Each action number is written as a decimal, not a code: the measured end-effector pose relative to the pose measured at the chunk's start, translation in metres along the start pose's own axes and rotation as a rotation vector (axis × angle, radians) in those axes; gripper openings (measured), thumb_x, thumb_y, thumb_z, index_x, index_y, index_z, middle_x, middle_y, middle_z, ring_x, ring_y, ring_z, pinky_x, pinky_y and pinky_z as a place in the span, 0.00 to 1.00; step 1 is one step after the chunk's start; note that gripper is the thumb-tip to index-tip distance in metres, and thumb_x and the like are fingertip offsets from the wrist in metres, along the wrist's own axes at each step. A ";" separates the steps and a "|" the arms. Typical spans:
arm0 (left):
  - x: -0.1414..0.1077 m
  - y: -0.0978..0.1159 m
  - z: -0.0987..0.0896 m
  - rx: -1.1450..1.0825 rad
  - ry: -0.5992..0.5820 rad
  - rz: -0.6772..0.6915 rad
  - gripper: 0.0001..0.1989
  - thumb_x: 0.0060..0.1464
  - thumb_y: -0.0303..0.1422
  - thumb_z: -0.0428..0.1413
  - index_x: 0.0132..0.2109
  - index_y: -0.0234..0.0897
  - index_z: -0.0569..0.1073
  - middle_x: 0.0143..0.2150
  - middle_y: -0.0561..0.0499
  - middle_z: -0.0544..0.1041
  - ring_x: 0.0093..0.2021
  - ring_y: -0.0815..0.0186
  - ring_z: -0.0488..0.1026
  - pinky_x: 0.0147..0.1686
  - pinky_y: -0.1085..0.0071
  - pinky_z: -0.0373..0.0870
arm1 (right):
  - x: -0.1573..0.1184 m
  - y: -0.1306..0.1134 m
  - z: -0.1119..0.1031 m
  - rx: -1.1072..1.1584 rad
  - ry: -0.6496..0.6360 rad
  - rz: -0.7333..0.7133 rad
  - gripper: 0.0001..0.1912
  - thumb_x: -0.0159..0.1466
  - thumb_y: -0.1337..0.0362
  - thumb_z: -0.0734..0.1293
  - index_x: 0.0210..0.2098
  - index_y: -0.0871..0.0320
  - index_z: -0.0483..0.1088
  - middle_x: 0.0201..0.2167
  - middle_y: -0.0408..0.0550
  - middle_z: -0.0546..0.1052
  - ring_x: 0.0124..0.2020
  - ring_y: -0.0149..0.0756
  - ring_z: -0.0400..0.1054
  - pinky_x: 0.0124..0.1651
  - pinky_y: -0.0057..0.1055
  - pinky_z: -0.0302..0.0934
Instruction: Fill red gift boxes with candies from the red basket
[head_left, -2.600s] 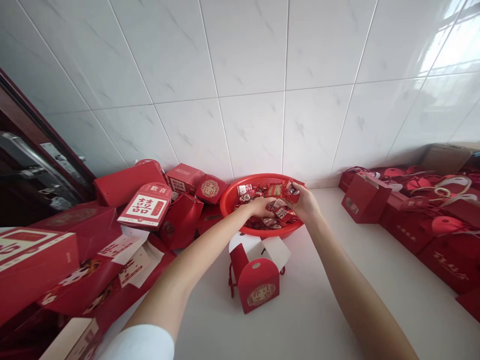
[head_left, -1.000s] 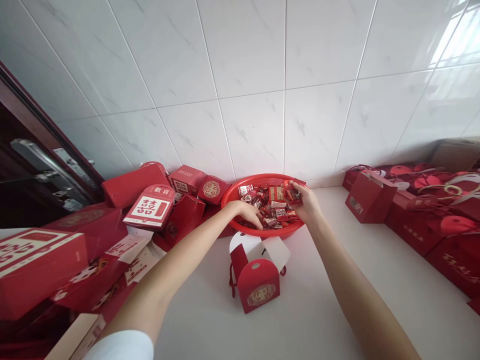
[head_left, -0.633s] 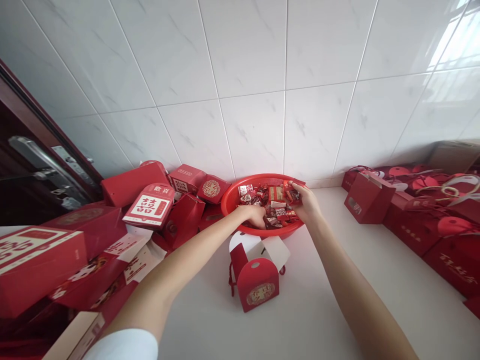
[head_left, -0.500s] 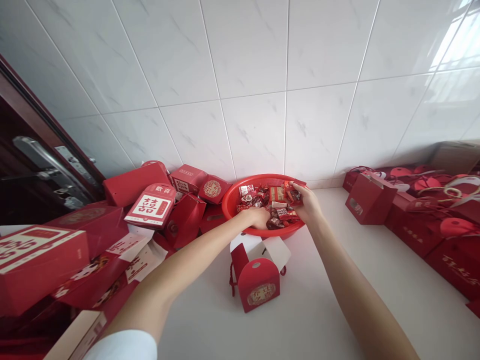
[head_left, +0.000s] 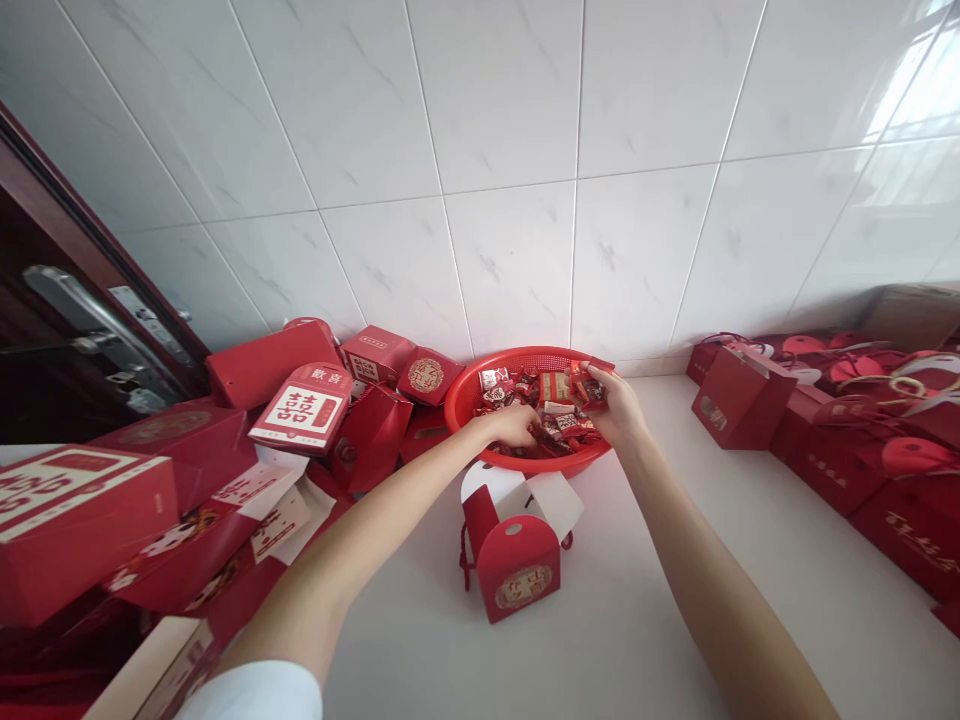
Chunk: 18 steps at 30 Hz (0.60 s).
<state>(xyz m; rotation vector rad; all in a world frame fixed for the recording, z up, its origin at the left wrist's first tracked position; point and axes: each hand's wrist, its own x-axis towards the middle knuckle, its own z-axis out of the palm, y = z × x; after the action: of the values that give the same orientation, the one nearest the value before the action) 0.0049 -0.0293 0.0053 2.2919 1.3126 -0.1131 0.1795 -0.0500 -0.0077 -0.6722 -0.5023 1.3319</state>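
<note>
A red plastic basket (head_left: pixel 457 405) against the tiled wall holds many wrapped sweets (head_left: pixel 556 388). Inside it, at the front left, my left hand (head_left: pixel 516 427) has its fingers closed on a dark red wrapped sweet (head_left: pixel 551 440). My right hand (head_left: pixel 616 400) is at the basket's right rim, its fingers curled over red wrapped pieces; what exactly they hold is too small to make out. In front of the basket an open red gift box (head_left: pixel 517 575) stands upright with its flaps spread and cord handles at its sides.
Many red gift boxes (head_left: pixel 300 410) are heaped on the left, beside a dark door with a metal handle (head_left: pixel 97 320). On the right, red boxes with cords (head_left: pixel 739 400) stand in rows on the white table (head_left: pixel 600 620), near a cardboard box (head_left: pixel 911 312).
My left hand has risen slightly within the basket, and its fingertips now show with a dark red sweet. My right hand has barely moved.
</note>
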 end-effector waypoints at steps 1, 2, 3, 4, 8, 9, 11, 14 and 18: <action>0.001 -0.002 -0.002 -0.101 0.053 -0.010 0.08 0.47 0.24 0.58 0.35 0.35 0.79 0.34 0.48 0.81 0.36 0.59 0.79 0.37 0.69 0.74 | -0.001 -0.001 0.001 0.003 0.006 0.003 0.05 0.54 0.71 0.74 0.30 0.56 0.76 0.27 0.43 0.81 0.27 0.33 0.75 0.27 0.27 0.72; 0.002 -0.004 -0.003 -0.205 0.113 -0.023 0.08 0.48 0.23 0.56 0.36 0.35 0.79 0.34 0.48 0.82 0.35 0.61 0.79 0.37 0.69 0.75 | -0.002 -0.001 0.002 0.007 0.014 0.006 0.05 0.54 0.71 0.73 0.29 0.56 0.76 0.26 0.42 0.80 0.26 0.32 0.74 0.27 0.27 0.71; 0.003 -0.006 -0.005 -0.303 0.166 -0.036 0.09 0.49 0.23 0.55 0.36 0.35 0.79 0.34 0.49 0.82 0.34 0.63 0.79 0.38 0.69 0.75 | -0.003 -0.002 0.003 0.012 0.023 0.008 0.05 0.54 0.72 0.73 0.29 0.56 0.76 0.25 0.42 0.80 0.26 0.32 0.74 0.26 0.26 0.71; 0.002 -0.008 -0.007 -0.378 0.203 -0.044 0.10 0.50 0.23 0.55 0.37 0.35 0.80 0.35 0.49 0.82 0.34 0.64 0.79 0.39 0.70 0.76 | -0.004 -0.003 0.004 0.017 0.031 0.009 0.05 0.55 0.72 0.72 0.28 0.56 0.76 0.25 0.42 0.80 0.25 0.32 0.73 0.25 0.26 0.70; -0.003 -0.013 -0.011 -0.288 0.011 -0.053 0.06 0.48 0.31 0.61 0.35 0.37 0.81 0.35 0.50 0.83 0.36 0.63 0.79 0.38 0.70 0.75 | -0.008 -0.005 0.009 0.027 0.042 0.014 0.05 0.54 0.73 0.72 0.28 0.56 0.76 0.25 0.42 0.80 0.26 0.32 0.74 0.25 0.26 0.70; -0.005 -0.013 -0.012 -0.210 -0.082 -0.060 0.08 0.47 0.34 0.62 0.36 0.38 0.81 0.35 0.50 0.83 0.35 0.61 0.79 0.36 0.69 0.75 | -0.009 -0.006 0.010 0.025 0.045 0.018 0.05 0.54 0.73 0.72 0.28 0.56 0.76 0.25 0.42 0.80 0.26 0.32 0.73 0.25 0.26 0.70; -0.008 -0.011 -0.012 -0.071 -0.197 -0.080 0.17 0.43 0.40 0.64 0.41 0.39 0.81 0.36 0.49 0.83 0.34 0.59 0.79 0.32 0.69 0.73 | -0.010 -0.006 0.011 0.020 0.056 0.022 0.05 0.55 0.73 0.71 0.27 0.57 0.76 0.25 0.42 0.80 0.26 0.31 0.73 0.25 0.26 0.71; -0.009 -0.004 -0.011 0.050 -0.221 -0.101 0.27 0.40 0.41 0.65 0.51 0.41 0.78 0.40 0.48 0.83 0.36 0.56 0.79 0.29 0.69 0.71 | -0.011 -0.007 0.011 0.012 0.068 0.022 0.06 0.56 0.74 0.71 0.27 0.58 0.76 0.25 0.43 0.80 0.26 0.31 0.73 0.25 0.25 0.71; -0.008 0.006 -0.008 0.147 -0.213 -0.048 0.27 0.41 0.38 0.63 0.52 0.41 0.77 0.47 0.45 0.82 0.42 0.52 0.79 0.32 0.68 0.72 | -0.010 -0.007 0.010 0.017 0.065 0.030 0.06 0.57 0.74 0.70 0.27 0.58 0.76 0.24 0.42 0.79 0.25 0.31 0.73 0.24 0.25 0.71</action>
<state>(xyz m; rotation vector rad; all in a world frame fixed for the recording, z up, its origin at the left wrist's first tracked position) 0.0044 -0.0349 0.0170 2.2941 1.2859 -0.4710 0.1758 -0.0587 0.0045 -0.7089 -0.4295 1.3364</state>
